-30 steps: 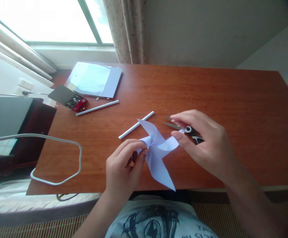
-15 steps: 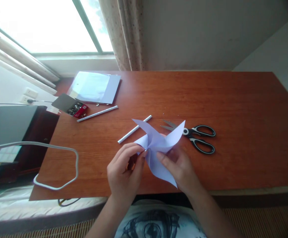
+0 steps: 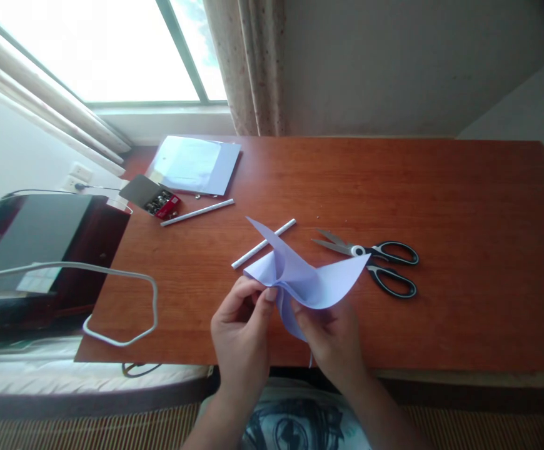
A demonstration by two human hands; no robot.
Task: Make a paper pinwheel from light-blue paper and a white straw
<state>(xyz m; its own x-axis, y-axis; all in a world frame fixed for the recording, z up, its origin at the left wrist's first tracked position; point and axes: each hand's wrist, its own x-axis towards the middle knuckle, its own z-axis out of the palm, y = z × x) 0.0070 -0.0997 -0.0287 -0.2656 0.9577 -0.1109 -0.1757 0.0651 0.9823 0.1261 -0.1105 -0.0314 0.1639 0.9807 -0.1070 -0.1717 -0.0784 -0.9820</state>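
Observation:
A pale lavender paper pinwheel point(image 3: 307, 281) is held above the near edge of the wooden table point(image 3: 464, 200). My left hand point(image 3: 241, 337) pinches its folded centre from the left. From below, my right hand point(image 3: 331, 340) grips a lower flap, partly hidden by the paper. Black-handled scissors point(image 3: 375, 262) lie shut on the table just right of the pinwheel. Behind the paper a short white stick point(image 3: 265, 242) rests at an angle.
A second, longer white stick point(image 3: 197, 212), an open box of small metal pieces point(image 3: 152, 199) and a stack of lavender sheets point(image 3: 194, 164) lie at the far left. A white cable point(image 3: 126, 306) loops over the table's left edge beside a dark cabinet point(image 3: 42, 244).
My right hand left the scissors on the table and came under the pinwheel. The pinwheel has been lifted and turned, with one flap now pointing right.

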